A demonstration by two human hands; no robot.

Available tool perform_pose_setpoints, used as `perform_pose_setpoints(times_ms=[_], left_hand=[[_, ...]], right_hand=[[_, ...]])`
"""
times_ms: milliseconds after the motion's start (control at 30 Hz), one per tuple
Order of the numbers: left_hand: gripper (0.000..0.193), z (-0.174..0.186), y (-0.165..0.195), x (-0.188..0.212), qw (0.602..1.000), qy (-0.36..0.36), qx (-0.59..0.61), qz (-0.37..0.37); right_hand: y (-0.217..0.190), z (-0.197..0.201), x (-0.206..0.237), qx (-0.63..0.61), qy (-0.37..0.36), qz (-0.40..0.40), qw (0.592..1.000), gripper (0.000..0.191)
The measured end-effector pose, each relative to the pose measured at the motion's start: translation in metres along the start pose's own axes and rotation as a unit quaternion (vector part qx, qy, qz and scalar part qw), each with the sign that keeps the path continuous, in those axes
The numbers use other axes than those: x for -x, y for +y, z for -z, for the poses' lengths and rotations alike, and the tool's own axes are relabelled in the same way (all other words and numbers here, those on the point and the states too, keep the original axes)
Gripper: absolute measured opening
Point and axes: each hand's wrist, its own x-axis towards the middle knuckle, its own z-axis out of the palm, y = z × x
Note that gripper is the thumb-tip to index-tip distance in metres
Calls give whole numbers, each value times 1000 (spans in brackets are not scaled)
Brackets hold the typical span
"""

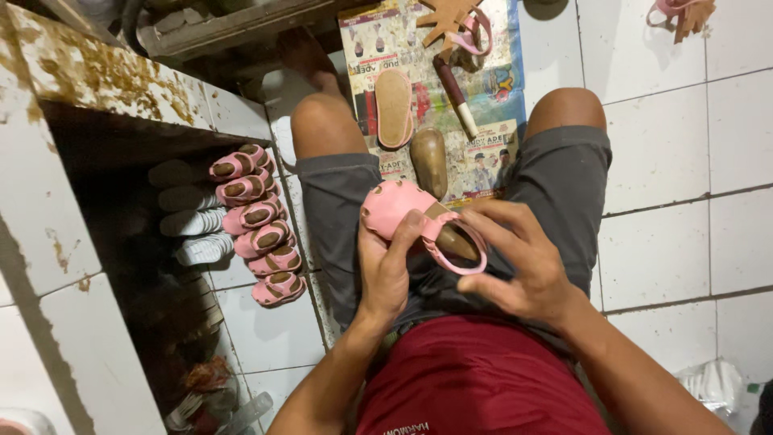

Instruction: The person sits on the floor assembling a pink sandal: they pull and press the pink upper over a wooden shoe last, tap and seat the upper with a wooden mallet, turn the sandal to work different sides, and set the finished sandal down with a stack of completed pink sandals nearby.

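I hold the little pink shoe (398, 208) over my lap, with the brown wooden foot shape (452, 240) inside it. My left hand (386, 270) is clenched around the shoe and my right hand (515, 258) pinches its strap. I think it goes best if I pull the pink skin snug and slow, keeping it straight.

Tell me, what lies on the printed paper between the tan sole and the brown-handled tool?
In the head view, nothing lies between the tan sole and the brown-handled tool; only bare printed paper shows there.
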Motion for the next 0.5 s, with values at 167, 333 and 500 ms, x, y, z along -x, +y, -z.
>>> perform_pose_setpoints(times_ms=[167,333,500], left_hand=[[35,-10,-1,-1,994,37,88,-57],[37,-10,-12,5,984,82,128,-96],[42,-3,-10,12,979,102,152,-90]], right_hand=[[0,-8,1,62,42,44,996,55],[14,-21,0,-41,85,68,993,53],[20,-29,0,-127,79,57,987,53]])
